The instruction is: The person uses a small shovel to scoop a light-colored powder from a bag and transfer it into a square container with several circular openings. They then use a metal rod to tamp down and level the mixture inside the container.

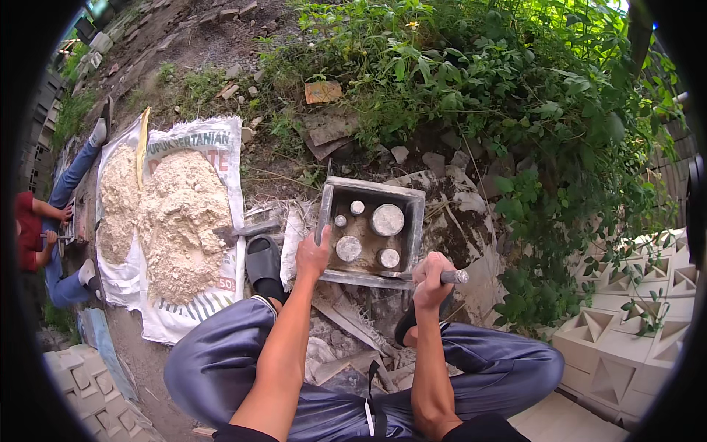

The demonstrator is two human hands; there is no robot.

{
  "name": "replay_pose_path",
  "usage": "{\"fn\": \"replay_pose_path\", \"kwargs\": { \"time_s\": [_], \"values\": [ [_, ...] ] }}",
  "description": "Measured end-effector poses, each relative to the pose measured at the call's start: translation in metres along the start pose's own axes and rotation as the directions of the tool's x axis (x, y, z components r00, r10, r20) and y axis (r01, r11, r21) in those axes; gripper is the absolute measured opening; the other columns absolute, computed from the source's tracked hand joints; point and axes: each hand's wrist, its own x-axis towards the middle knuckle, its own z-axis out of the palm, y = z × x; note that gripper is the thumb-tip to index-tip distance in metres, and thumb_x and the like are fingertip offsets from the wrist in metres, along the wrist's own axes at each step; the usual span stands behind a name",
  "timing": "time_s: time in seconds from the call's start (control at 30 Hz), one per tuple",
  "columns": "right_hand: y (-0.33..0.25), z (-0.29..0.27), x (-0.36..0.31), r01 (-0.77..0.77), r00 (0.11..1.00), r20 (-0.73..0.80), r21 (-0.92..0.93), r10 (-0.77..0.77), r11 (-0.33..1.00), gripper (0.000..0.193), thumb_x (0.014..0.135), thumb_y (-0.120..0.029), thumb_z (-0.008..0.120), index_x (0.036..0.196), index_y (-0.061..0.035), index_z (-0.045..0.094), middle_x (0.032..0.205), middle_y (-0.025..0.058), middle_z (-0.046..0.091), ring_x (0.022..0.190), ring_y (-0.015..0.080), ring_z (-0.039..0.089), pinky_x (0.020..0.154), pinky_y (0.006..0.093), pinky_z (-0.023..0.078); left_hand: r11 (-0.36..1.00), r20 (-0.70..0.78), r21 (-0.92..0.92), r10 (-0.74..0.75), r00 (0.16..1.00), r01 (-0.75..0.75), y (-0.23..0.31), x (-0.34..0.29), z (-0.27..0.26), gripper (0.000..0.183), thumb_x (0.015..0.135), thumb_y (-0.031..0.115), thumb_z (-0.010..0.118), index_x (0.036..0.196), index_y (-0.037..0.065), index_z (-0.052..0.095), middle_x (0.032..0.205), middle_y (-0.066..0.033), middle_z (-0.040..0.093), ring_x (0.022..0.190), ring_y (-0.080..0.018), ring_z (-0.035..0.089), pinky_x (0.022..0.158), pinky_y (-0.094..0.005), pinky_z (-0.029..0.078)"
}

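A square metal mould box (412, 210) sits on the ground in front of me, with several round metal pegs (387, 219) standing inside on a layer of pale mix. My left hand (314, 254) grips the box's left wall near its front corner. My right hand (431, 278) is closed around a metal rod handle (454, 277) at the box's front right corner. I am seated low with my knees apart, a black sandal (263, 261) left of the box.
A heap of pale sandy mix (180, 221) lies on white sacks at the left, with a trowel (239, 232) at its edge. Another person sits at the far left (44, 236). Patterned concrete blocks (633, 324) are stacked at the right and lower left. Dense green plants (501, 88) grow behind.
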Motion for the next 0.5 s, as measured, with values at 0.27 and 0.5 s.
{"fn": "replay_pose_path", "kwargs": {
  "time_s": [0.27, 0.5],
  "values": [
    [0.030, -0.005, -0.010, 0.256, 0.966, 0.042, -0.064, -0.254, 0.965, 0.036, 0.089, -0.014, 0.044, 0.056, -0.0101, 0.027, 0.048, -0.0037, 0.029, 0.039, 0.0057, 0.026, 0.036, 0.0255, 0.021, 0.998, -0.022, -0.038, 0.057, 0.998, -0.058, 0.003, 0.004, 0.009, 0.064, 0.088, 0.058, 0.038, 0.105, 0.001, 0.062, 0.093, -0.0278, 0.062, 0.095, -0.0431, 0.058, 0.084, -0.0472, 0.043],
    [-0.030, 0.001, -0.008, 0.062, 0.997, -0.059, 0.104, -0.056, 0.993, 0.037, 0.088, -0.009, 0.044, 0.053, -0.0072, 0.034, 0.046, -0.0022, 0.034, 0.038, 0.0063, 0.029, 0.037, 0.0249, 0.023, 0.998, -0.043, -0.006, 0.058, 0.997, -0.059, -0.001, 0.003, 0.004, 0.063, 0.088, 0.058, 0.038, 0.105, 0.002, 0.063, 0.092, -0.0270, 0.063, 0.092, -0.0437, 0.058, 0.082, -0.0478, 0.043]
  ]
}}
